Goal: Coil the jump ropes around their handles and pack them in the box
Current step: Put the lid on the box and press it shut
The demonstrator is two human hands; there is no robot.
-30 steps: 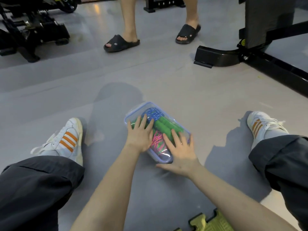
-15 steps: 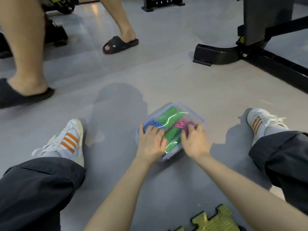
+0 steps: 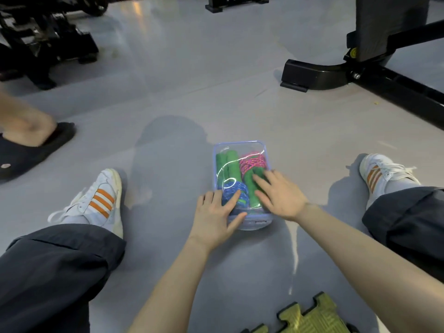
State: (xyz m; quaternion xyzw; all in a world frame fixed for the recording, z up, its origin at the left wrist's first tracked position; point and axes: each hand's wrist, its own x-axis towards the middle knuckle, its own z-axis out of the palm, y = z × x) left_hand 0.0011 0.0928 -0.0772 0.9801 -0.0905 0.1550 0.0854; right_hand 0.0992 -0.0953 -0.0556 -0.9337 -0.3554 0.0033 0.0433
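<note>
L hand (image 3: 213, 218), R hand (image 3: 282, 199): flat, fingers spread, pressing atop clear lidded rectangular plastic box (image 3: 258, 224). Rec.: push rim evenly, all corners.

Glossy grey floor (image 3: 168, 68); black equipment base (image 3: 317, 75) at upper right; black machine (image 3: 48, 44) at upper left. A bystander's foot in a black sandal (image 3: 48, 145) at left edge, blurred; yellow-green interlocking mat tile (image 3: 312, 318) at bottom edge.
</note>
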